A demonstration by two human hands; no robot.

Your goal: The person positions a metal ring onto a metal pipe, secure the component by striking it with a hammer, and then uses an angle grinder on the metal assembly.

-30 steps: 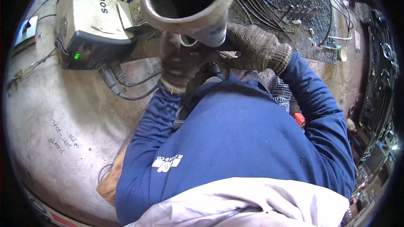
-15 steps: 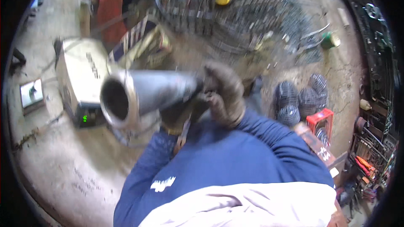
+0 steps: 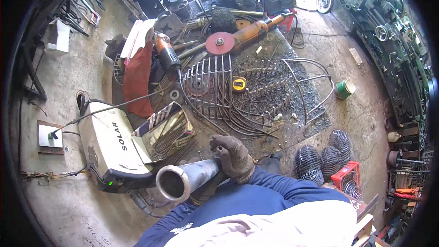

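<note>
Slanting before the torso [image 3: 249,197], the metal tube [image 3: 200,174] looks heavy, rigid and smooth, best held mid-barrel; left hand [image 3: 208,193] beneath, grip hidden; right hand [image 3: 234,156] curled at its far end, hold unclear

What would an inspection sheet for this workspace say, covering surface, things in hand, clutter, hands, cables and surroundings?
Surface: dark sheet on the floor, strewn with metal bits.
Things in hand: metal tube, flanged open end toward the lower left.
Clutter: bent-rod grille, yellow tape measure, red-disc grinder, open box of rods.
Hands: both gloved; left hand under the tube, mostly hidden; right hand curled at its far end; exact grips unclear.
Cables: dark cable crosses above the cream machine.
Surroundings: wire cages, red frame, green spool.
</note>
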